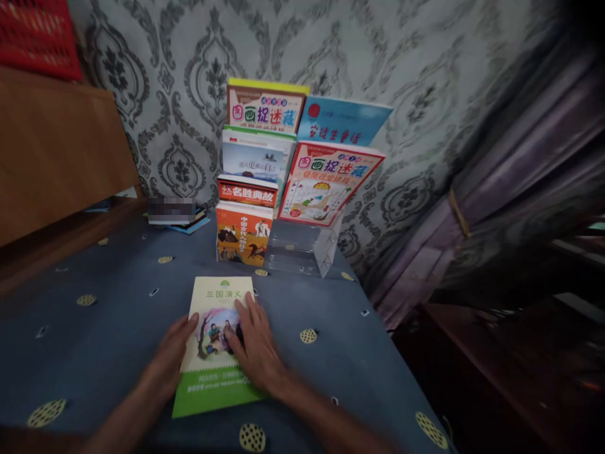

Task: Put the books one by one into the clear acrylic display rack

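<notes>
Dim light lies on the wallpaper (189, 157) behind the clear book stand (326, 246), sinking into deep shadow to the stand's far right, below the curtain (435, 208). Small print on the white-and-green book (215, 343) before the stand is soft; far left of the stand, the red basket (38, 38) smears, and pixelation masks a nearer book stack (189, 226).

Between the left hand (172, 345) and right hand (258, 350), the book (212, 356) is showing a smooth paper cover. Beyond them, the plastic rack (326, 249) is looking clear and glossy; beneath them, cloth (359, 391) is appearing matt.
</notes>
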The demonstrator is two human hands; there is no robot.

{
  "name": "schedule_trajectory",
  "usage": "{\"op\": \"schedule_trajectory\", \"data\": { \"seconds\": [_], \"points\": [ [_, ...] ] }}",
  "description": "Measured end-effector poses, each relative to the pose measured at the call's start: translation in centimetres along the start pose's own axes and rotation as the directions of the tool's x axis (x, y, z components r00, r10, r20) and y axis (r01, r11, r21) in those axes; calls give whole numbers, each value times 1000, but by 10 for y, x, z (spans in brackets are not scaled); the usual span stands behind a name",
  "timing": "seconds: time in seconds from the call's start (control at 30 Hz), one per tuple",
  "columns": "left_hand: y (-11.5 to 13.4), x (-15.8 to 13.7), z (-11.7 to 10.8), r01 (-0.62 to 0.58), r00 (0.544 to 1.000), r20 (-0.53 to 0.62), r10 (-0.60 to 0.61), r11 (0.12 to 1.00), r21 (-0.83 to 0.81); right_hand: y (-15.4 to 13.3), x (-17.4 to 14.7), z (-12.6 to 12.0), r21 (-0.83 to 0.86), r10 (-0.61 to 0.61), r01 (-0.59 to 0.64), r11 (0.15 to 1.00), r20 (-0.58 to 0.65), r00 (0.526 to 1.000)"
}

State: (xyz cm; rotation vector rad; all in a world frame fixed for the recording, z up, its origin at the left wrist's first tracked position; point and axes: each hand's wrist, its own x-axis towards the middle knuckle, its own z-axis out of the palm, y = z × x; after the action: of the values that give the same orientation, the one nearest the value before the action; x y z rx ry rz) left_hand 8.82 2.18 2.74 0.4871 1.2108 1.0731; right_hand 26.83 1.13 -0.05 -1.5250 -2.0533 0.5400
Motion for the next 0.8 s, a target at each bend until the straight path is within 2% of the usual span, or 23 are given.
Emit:
{"op": "schedule_trajectory", "data": {
  "seconds": [0.1, 0.23, 0.37, 0.47, 0.53, 0.6, 0.67, 0.73, 0.8],
  "points": [
    [-6, -10, 15, 19, 1000, -24, -21, 997, -78, 4, -4, 2, 148, 70, -60, 987, -59, 996],
    [-11, -9, 20, -98, 995, 25, 98, 995, 5, 10, -7, 3, 411, 246, -180, 894, -115, 962],
    [-11, 0, 12, -194, 981, 43, 189, 971, 143, 12, -4, -4, 713, 423, -229, 663, -104, 900],
    [-9, 6, 11, -266, 962, -5, 274, 938, 224, 10, -3, -18, 867, 399, -152, 474, -58, 915],
    [-7, 7, 17, -309, 939, -56, 340, 903, 299, 9, -4, -29, 912, 369, -97, 398, -62, 927],
    [-3, 6, 30, -333, 909, -114, 401, 863, 380, 9, -5, -41, 920, 371, -55, 389, -101, 923],
    [3, 3, 48, -395, 876, -103, 472, 822, 411, 10, -5, -54, 902, 394, -24, 432, -165, 904],
    [11, 0, 67, -518, 831, 8, 556, 768, 377, 12, -5, -66, 865, 400, 17, 501, -249, 882],
    [19, -2, 83, -642, 761, 151, 631, 699, 316, 15, -3, -76, 830, 362, 76, 552, -320, 876]
  ]
}}
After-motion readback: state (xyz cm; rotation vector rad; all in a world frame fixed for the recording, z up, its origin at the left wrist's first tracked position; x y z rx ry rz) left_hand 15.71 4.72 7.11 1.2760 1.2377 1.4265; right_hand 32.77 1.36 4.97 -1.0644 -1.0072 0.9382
